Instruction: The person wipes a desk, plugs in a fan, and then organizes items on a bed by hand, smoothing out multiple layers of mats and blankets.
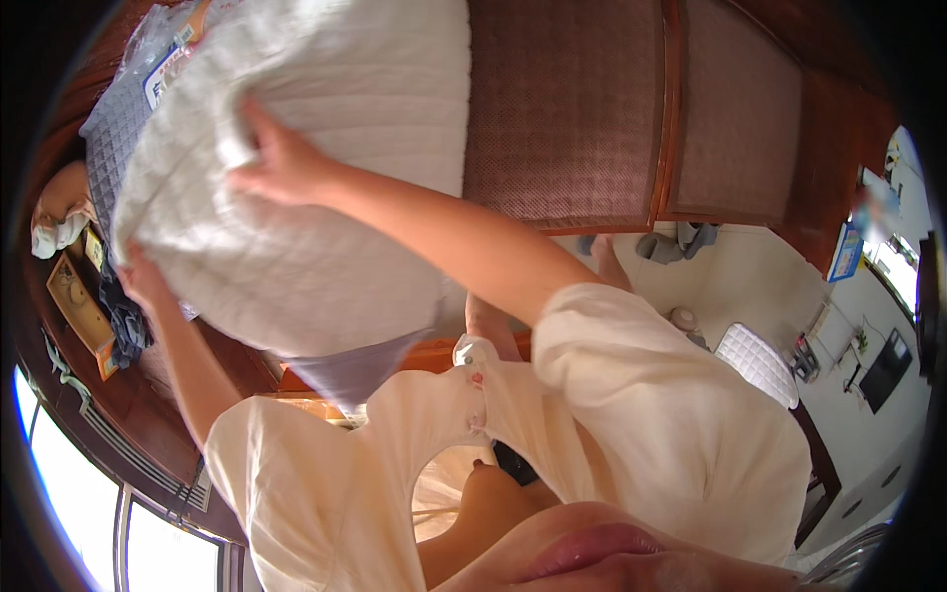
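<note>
A large white quilted pad [348,274] with a grey-lilac underside [362,366] is held up before me, spread over the wooden seat's left part. At its left edge, my left hand [144,277] grips the border, the fingertips partly hidden by the fabric. My right hand [281,159] is further in on the pad, blurred by motion, with a bunched fold between thumb and fingers. Behind the pad's upper left lie a blue-grey quilted cloth [118,137] and a clear plastic package [152,37] bearing writing.
Brown seat cushions [566,111] in a wooden frame [669,111] extend rightward. Slippers [661,248] lie on the pale floor. At left are a shallow wooden box [78,303] and crumpled dark cloth [122,311]. A white quilted piece [758,362] is at right.
</note>
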A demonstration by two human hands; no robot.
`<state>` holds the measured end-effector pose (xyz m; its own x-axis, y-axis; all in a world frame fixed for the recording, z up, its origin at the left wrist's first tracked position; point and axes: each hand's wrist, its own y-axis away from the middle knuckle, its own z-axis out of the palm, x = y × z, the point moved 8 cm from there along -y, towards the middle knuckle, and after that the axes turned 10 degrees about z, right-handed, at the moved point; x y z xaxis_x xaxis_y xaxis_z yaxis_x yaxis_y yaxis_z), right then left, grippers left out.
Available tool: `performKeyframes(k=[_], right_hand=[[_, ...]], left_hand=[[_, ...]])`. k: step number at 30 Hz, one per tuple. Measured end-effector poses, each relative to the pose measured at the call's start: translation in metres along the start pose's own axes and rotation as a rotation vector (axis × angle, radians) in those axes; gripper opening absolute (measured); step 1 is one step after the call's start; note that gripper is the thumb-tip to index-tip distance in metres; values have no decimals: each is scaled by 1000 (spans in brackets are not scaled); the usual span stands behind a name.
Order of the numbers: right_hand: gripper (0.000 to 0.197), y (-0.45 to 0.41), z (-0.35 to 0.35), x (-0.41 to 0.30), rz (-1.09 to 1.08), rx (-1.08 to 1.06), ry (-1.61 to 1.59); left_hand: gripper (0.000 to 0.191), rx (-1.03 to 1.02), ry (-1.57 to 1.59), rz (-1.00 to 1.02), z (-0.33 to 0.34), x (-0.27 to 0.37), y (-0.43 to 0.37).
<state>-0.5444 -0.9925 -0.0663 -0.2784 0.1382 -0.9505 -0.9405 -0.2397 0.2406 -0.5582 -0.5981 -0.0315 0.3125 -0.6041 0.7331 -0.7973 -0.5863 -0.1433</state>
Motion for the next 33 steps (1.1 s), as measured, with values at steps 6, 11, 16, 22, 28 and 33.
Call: performKeyframes(k=[6, 11, 16, 22, 28, 33], right_hand=[[69, 12, 89, 1, -23, -356, 227], [27, 72, -91, 134, 166, 332, 14], [59, 132, -232, 216, 734, 580, 525], [73, 61, -91, 211, 593, -49, 288], [83, 41, -66, 164, 442, -130, 57], [61, 123, -221, 188, 557, 194, 126]], left_hand=[[67, 272, -544, -193, -112, -92, -66], [58, -254, -479, 477, 46, 20, 96], [36, -948, 149, 477, 192, 141, 358], [32, -1175, 49, 570, 304, 74, 544], [36, -612, -213, 334, 317, 11, 369], [44, -765, -111, -192, 310, -33, 336]])
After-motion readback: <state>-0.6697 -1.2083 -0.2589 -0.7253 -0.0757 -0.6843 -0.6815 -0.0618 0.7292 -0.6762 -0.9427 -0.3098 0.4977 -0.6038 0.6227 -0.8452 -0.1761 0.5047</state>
